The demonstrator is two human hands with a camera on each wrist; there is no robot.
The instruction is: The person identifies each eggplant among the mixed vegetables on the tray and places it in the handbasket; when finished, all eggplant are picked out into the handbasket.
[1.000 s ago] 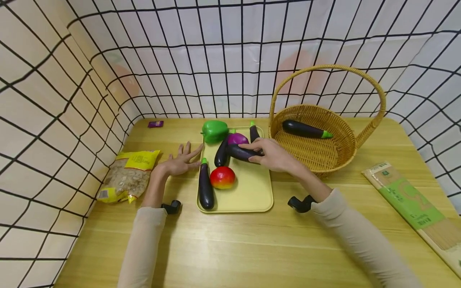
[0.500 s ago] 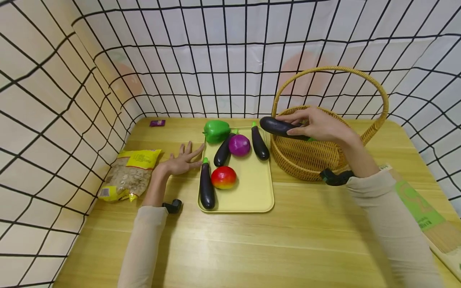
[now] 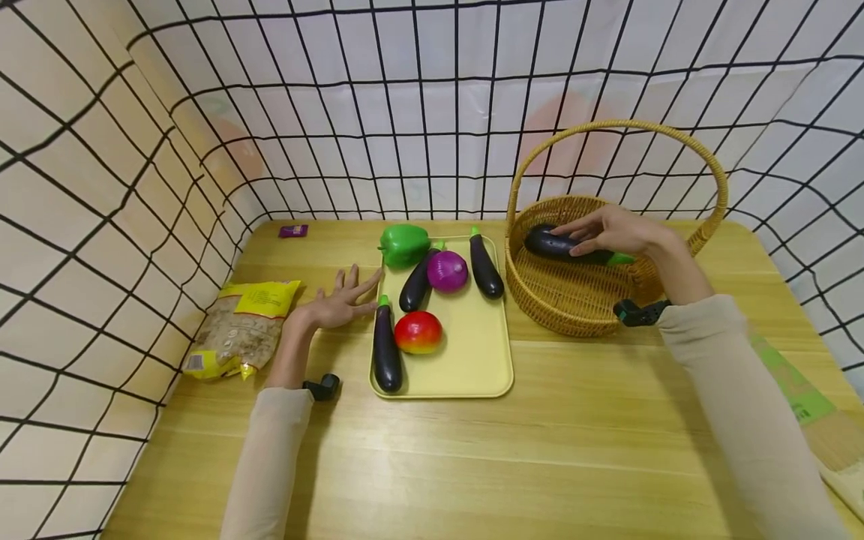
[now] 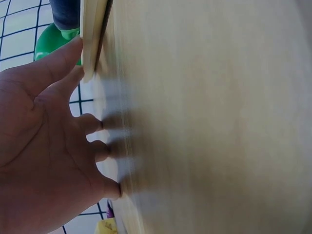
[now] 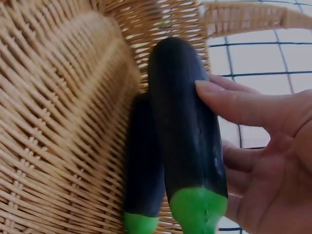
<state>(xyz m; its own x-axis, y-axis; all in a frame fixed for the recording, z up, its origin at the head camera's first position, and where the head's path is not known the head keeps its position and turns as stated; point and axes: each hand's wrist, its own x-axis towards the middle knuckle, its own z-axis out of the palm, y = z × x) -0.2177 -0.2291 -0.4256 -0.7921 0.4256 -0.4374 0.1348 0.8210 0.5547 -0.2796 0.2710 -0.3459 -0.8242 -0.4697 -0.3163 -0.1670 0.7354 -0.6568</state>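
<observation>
My right hand (image 3: pixel 624 231) is over the wicker basket (image 3: pixel 563 324), pinching a dark eggplant (image 5: pixel 183 112) between thumb and fingers. In the right wrist view a second eggplant (image 5: pixel 143 165) lies against the basket bottom just beside and below it; in the head view it is hidden. My left hand (image 3: pixel 335 306) is spread at the left edge of the yellow tray (image 3: pixel 472 360), its thumb and forefinger at the rim and the other fingertips on the table. On the tray are three eggplants, one (image 3: pixel 386 349) at the left, a red-yellow mango (image 3: pixel 418 332), a purple onion (image 3: pixel 448 271) and a green bell pepper (image 3: pixel 403 246).
A yellow and clear food bag (image 3: pixel 243 328) lies left of my left hand. A small purple packet (image 3: pixel 293 231) sits at the back left. At the right, a pack of noodles (image 3: pixel 810 405) is partly covered by my right sleeve. Black wire grid encloses the back and sides.
My right hand lifted an eggplant off the tray's right part, carried it rightward and lowered it into the basket. The onion is now uncovered. My left hand has stayed put.
</observation>
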